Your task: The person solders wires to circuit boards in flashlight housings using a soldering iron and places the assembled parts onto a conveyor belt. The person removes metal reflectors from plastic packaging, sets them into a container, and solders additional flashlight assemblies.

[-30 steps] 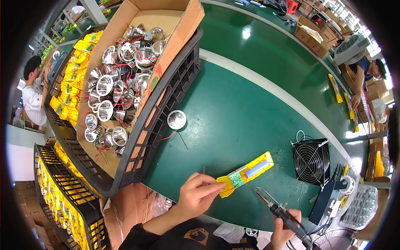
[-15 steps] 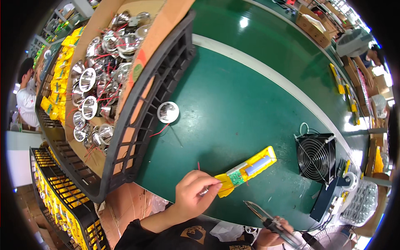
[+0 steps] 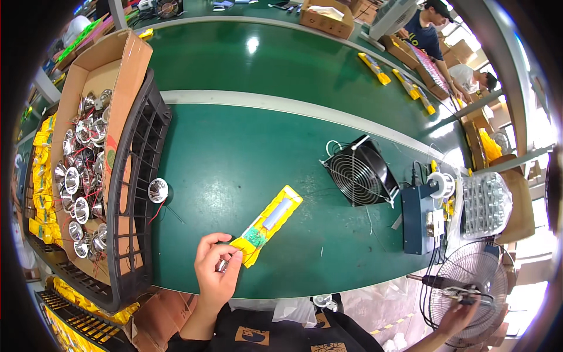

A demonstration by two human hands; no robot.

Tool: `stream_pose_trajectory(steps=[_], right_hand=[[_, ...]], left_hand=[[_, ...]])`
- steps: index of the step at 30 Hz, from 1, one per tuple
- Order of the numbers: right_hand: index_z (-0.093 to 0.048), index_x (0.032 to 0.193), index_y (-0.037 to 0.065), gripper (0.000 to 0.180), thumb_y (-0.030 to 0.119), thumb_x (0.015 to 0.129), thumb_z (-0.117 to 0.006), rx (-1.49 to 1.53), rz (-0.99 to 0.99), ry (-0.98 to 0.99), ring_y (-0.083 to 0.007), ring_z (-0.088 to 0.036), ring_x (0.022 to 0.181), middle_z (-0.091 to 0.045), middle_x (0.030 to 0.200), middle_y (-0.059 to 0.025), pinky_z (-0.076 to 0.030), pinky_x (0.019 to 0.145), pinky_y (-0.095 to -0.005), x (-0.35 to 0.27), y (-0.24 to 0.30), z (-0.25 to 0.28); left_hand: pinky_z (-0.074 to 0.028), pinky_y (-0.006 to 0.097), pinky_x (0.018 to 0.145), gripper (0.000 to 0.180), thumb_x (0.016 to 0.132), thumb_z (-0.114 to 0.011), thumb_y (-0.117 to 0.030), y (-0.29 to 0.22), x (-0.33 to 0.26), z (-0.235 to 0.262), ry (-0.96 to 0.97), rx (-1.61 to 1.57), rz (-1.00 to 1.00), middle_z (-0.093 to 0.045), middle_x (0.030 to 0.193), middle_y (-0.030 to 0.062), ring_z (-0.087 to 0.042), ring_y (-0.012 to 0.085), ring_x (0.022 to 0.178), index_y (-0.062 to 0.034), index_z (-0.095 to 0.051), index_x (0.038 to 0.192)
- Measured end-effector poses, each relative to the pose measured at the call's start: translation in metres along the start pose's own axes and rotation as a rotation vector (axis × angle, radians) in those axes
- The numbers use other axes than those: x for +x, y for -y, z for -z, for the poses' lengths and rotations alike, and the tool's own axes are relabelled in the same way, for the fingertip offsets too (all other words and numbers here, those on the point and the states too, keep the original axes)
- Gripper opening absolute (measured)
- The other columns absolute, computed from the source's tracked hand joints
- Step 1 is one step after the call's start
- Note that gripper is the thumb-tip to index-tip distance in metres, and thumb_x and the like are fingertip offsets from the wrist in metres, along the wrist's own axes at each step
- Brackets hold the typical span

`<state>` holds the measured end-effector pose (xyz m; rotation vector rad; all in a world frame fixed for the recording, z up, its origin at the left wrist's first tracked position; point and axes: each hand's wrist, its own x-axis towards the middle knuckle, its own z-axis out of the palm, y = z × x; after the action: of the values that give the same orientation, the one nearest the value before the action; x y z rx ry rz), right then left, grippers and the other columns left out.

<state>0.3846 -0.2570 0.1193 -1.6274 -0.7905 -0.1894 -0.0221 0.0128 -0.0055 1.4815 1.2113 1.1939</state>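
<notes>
My left hand (image 3: 217,270) is at the near end of an open yellow plastic casing (image 3: 286,196) lying on the green table. Its thumb and index finger are pinched together at the casing's edge, and a small shiny metal part (image 3: 222,266) shows between the fingers. Inside the casing are a lilac battery cell (image 3: 277,213) and a green circuit board (image 3: 254,236) with thin wires. Far off to the right, my right hand (image 3: 457,317) grips a dark-handled tool (image 3: 468,296) with thin metal prongs, partly lost against the fan guard behind it.
A cardboard box (image 3: 126,76) in a black crate (image 3: 138,158) holds many silver reflector cups at left. One reflector cup (image 3: 158,190) lies beside it. A black square fan (image 3: 359,173), a blue box-shaped device (image 3: 415,220) and a standing fan (image 3: 469,281) are on the right. Co-workers sit beyond.
The view has swung to the right, so the table things appear further left. My right hand has moved away from the casing, out to the right with the tool. My left hand stays at the casing.
</notes>
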Motion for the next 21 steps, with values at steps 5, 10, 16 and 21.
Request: stream_pose_trajectory(steps=[5, 10, 16, 21], right_hand=[[-0.045, 0.117, 0.01, 0.034, 0.013, 0.084, -0.054, 0.692, -0.639, 0.12, -0.0098, -0.052, 0.082, -0.05, 0.107, -0.0008, -0.042, 0.048, -0.0178, -0.055, -0.046, -0.058], [-0.042, 0.097, -0.004, 0.026, 0.012, 0.08, -0.054, 0.808, -0.572, 0.589, -0.0074, -0.042, 0.052, -0.047, 0.073, -0.0059, -0.042, 0.051, -0.0246, -0.046, 0.004, -0.2], [-0.046, 0.09, -0.002, 0.029, 0.013, 0.073, -0.063, 1.021, -0.396, 0.758, -0.0145, -0.049, 0.056, -0.048, 0.083, -0.0134, -0.044, 0.049, -0.0253, -0.069, 0.014, -0.274], [-0.042, 0.085, -0.002, 0.032, 0.022, 0.076, -0.061, 0.865, -0.215, 0.642, -0.008, -0.042, 0.047, -0.041, 0.071, -0.0058, -0.036, 0.041, -0.0172, -0.109, 0.022, -0.279]], left_hand=[[-0.04, 0.02, 0.052, 0.007, 0.073, -0.061, 0.001, -0.006, 0.002, -0.005, 0.053, 0.025, -0.013, -0.053, 0.102, 0.0134, -0.047, 0.0075, 0.058, 0.0022, -0.056, 0.078], [-0.041, 0.019, 0.05, 0.007, 0.074, -0.061, 0.001, -0.001, -0.006, -0.009, -0.023, 0.064, -0.025, -0.056, 0.098, 0.0138, -0.051, 0.0072, 0.058, 0.0034, -0.056, 0.077], [-0.038, 0.017, 0.048, 0.006, 0.074, -0.061, 0.001, -0.021, -0.013, -0.029, -0.206, 0.06, 0.072, -0.056, 0.097, 0.0107, -0.047, 0.0028, 0.056, 0.0027, -0.055, 0.074], [-0.037, 0.017, 0.05, 0.005, 0.076, -0.061, 0.0, -0.018, -0.016, -0.015, -0.252, 0.126, -0.028, -0.055, 0.092, 0.009, -0.046, 0.0041, 0.059, 0.0022, -0.056, 0.078]])
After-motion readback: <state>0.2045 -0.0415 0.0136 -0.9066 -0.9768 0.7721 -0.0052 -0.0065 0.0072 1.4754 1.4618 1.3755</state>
